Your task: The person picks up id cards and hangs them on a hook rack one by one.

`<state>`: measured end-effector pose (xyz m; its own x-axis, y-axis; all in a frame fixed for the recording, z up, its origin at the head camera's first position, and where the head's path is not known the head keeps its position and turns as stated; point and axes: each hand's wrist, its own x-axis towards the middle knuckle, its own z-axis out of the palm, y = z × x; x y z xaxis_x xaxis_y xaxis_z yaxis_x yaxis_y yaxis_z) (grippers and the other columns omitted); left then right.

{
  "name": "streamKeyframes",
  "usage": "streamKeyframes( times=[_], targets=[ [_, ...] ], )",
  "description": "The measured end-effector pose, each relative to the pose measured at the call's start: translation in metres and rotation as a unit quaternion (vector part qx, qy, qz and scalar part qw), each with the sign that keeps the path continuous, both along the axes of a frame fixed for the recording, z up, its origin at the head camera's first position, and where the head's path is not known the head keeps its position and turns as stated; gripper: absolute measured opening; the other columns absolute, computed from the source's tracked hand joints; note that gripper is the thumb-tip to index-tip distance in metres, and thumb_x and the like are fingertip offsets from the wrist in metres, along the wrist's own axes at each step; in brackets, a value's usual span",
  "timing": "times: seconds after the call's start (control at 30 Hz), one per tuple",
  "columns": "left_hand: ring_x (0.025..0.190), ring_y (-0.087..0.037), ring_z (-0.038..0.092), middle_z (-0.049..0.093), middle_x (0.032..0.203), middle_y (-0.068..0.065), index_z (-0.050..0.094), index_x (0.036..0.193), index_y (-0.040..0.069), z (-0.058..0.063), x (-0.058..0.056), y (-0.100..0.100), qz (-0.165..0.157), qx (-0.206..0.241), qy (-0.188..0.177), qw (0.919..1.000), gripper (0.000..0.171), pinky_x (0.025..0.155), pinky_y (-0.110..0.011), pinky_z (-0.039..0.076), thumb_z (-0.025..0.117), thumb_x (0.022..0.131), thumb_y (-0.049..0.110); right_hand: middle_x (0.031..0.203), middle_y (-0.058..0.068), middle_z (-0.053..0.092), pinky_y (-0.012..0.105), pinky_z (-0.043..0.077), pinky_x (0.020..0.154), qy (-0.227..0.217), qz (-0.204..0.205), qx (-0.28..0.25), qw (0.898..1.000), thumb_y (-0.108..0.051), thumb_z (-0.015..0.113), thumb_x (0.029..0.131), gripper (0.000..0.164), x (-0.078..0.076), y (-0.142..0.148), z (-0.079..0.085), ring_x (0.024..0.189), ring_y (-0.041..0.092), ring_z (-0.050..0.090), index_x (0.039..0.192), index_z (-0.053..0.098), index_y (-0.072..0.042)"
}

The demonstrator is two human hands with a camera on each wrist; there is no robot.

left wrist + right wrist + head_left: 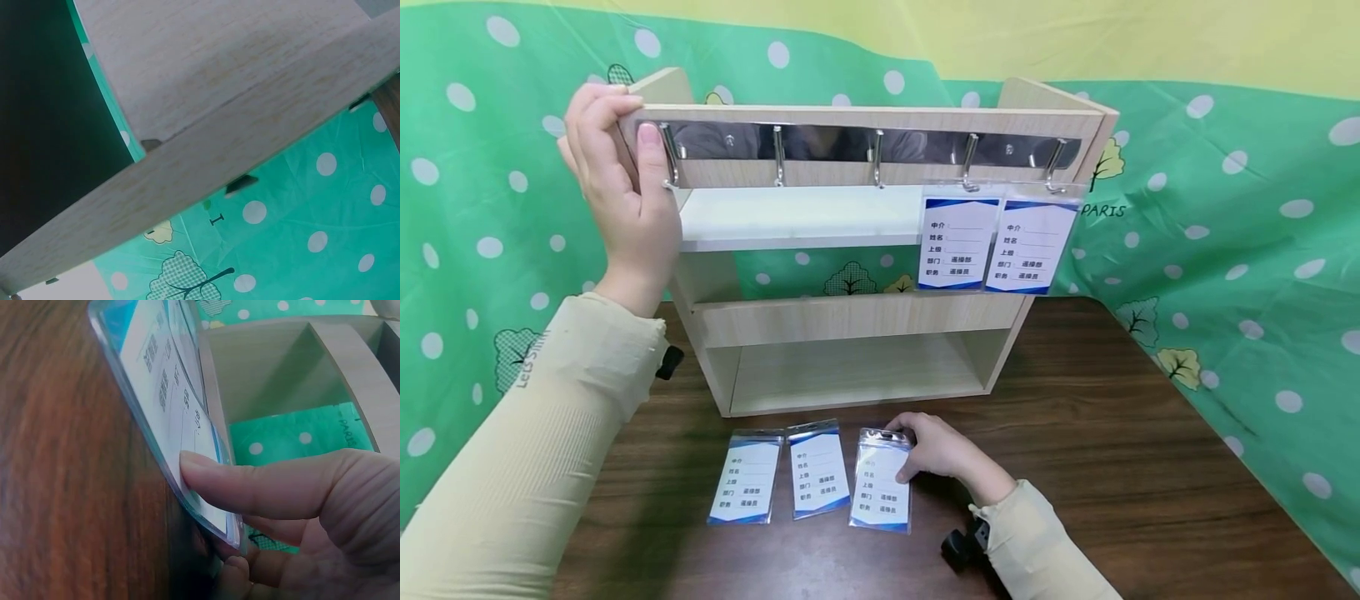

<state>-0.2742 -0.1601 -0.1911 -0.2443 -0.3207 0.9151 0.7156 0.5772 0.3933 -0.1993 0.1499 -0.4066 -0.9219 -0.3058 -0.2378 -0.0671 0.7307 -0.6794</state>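
Right hand [942,450] pinches a badge [876,496] by its upper right edge, thumb on front. Two loose badges [747,479] left of it on table [1150,467]. Behind, left hand [625,179] grips upper left corner of shelf [850,321]; two hanging badges [958,246] on rightmost hooks [971,160].

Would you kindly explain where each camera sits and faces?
Head: on the head, facing forward and down at the shelf; left hand and right hand show.
Left wrist: on that wrist, facing boards and dotted cloth; no hand.
Right wrist: on that wrist, facing a badge the right hand pinches.
Head and right wrist share that badge.
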Motion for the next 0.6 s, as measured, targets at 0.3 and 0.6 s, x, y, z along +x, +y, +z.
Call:
streamKeyframes(
  times=[0.3,0.6],
  targets=[
    [0.124,-0.004,0.043,0.051,0.123,0.009,0.058,0.114,0.010,0.000,0.001,0.001,-0.003,0.003,0.003,1.0000,0.024,0.108,-0.025,0.019,0.047,0.094,0.019,0.086,0.007,0.054,0.027,0.040,0.052,0.000,0.037,-0.053,0.998,0.006,0.070,0.081,0.039,-0.003,0.012,0.007,0.061,0.015,0.046,0.118,0.066,-0.003],
    [0.123,-0.004,0.043,0.051,0.123,0.009,0.058,0.114,0.010,0.000,0.001,0.001,-0.002,0.005,0.003,1.0000,0.024,0.107,-0.024,0.019,0.047,0.094,0.018,0.093,0.007,0.061,0.027,0.044,0.051,-0.009,0.101,-0.062,0.993,0.003,0.057,0.093,0.035,0.000,0.014,0.018,0.058,0.013,0.050,0.124,0.065,-0.009]
  ],
)
